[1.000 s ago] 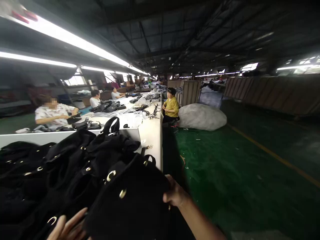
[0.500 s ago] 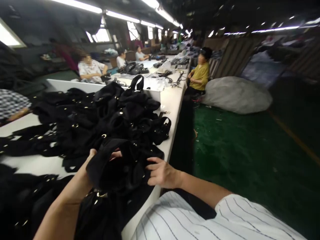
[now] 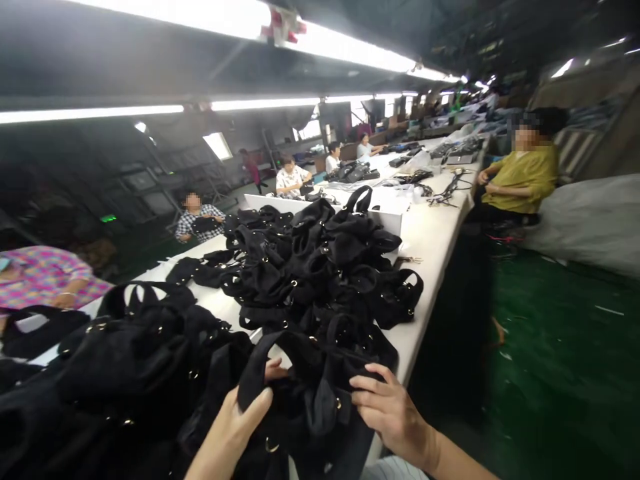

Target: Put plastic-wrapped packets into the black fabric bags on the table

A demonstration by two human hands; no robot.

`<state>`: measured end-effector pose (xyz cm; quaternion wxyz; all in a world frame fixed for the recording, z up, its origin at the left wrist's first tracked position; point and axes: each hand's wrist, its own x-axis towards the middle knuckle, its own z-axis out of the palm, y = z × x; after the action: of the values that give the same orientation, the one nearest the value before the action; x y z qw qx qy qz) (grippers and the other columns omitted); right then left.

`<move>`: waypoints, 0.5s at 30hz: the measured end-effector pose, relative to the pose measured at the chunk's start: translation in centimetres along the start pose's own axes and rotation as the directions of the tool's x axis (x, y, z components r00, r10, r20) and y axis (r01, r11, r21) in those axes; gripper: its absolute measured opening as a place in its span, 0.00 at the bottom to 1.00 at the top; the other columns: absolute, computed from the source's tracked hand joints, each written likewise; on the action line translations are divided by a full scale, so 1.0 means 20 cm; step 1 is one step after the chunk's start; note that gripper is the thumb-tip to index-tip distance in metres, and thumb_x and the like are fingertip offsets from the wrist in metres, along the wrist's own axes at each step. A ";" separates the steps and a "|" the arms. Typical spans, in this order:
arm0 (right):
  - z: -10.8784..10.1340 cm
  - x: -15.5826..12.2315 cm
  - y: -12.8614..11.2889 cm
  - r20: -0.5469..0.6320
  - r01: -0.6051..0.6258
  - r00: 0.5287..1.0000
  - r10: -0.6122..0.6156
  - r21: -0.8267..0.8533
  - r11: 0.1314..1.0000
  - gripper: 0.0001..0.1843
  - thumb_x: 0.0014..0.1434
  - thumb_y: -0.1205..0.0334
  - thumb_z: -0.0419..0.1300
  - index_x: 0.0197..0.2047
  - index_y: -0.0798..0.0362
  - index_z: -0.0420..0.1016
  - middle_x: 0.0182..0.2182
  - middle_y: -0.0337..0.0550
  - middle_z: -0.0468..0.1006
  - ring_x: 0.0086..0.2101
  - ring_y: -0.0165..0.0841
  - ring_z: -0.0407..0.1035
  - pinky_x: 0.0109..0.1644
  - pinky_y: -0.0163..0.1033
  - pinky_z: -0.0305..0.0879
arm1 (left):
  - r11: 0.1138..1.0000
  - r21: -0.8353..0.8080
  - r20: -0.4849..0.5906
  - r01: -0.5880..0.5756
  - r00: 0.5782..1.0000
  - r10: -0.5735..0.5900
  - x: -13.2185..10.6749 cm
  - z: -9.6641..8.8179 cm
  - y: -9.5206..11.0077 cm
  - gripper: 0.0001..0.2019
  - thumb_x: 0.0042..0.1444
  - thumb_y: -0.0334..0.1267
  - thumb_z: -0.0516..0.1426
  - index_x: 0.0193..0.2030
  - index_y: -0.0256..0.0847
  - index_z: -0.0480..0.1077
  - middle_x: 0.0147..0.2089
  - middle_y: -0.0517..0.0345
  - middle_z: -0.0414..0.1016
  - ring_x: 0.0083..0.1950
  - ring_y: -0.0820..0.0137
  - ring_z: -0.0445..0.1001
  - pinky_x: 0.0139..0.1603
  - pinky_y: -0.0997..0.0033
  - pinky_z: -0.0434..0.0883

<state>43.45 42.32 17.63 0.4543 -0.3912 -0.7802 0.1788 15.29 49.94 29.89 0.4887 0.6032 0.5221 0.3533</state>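
A black cloth bag (image 3: 325,387) with gold-coloured metal rings is in front of me at the near edge of the table. My left hand (image 3: 240,415) is closed around its wide handle strap (image 3: 256,363), with the thumb on the near side and fingertips showing through the loop. On the bag's right side, my right hand (image 3: 393,412) grips the fabric with its fingers over it; its thumb is hidden. Just beyond lies a heap of similar black bags (image 3: 310,260). Another pile of black bags (image 3: 125,373) fills the table at left.
The long white table (image 3: 440,220) runs away from me, with a low white divider (image 3: 390,220) behind the heap. Black straps (image 3: 450,190) lie farther along it. People sit along both sides, one in a yellow top (image 3: 530,177) at right. A large pale sack (image 3: 590,217) rests on the green floor.
My view has swung left and up, showing more of the left pile and a person in a pink checked top. The bag has come upright, and my right hand now presses against its side.
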 end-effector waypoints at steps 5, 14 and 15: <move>0.09 0.00 0.02 0.199 -0.235 0.952 0.232 -0.011 0.972 0.22 0.53 0.81 0.51 0.35 0.48 0.81 0.39 0.46 0.83 0.58 0.47 0.69 0.66 0.63 0.49 | 0.982 -0.094 -0.113 0.161 0.979 -0.171 -0.03 0.14 -0.12 0.20 0.49 0.55 0.63 0.28 0.36 0.79 0.42 0.44 0.82 0.48 0.51 0.78 0.43 0.64 0.75; 0.17 0.06 -0.13 0.568 -0.639 0.681 0.462 0.769 -0.004 0.18 0.44 0.58 0.64 0.41 0.50 0.78 0.39 0.42 0.79 0.46 0.40 0.73 0.52 0.40 0.65 | 0.985 -0.172 0.033 -0.024 0.999 0.030 -0.15 0.43 -0.06 0.21 0.50 0.56 0.60 0.16 0.43 0.75 0.29 0.46 0.79 0.44 0.50 0.80 0.63 0.52 0.70; 0.23 0.05 -0.11 0.557 -0.594 0.655 0.510 0.797 -0.107 0.17 0.45 0.52 0.66 0.39 0.50 0.77 0.36 0.42 0.78 0.43 0.39 0.73 0.50 0.39 0.66 | 0.986 -0.164 0.052 -0.030 0.998 0.039 -0.17 0.47 -0.09 0.22 0.50 0.58 0.60 0.15 0.44 0.74 0.28 0.46 0.79 0.41 0.51 0.80 0.62 0.51 0.72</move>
<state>38.26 42.12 17.22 0.4445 -0.2970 -0.2637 0.8029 22.97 44.45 25.91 0.5444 0.5795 0.4672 0.3867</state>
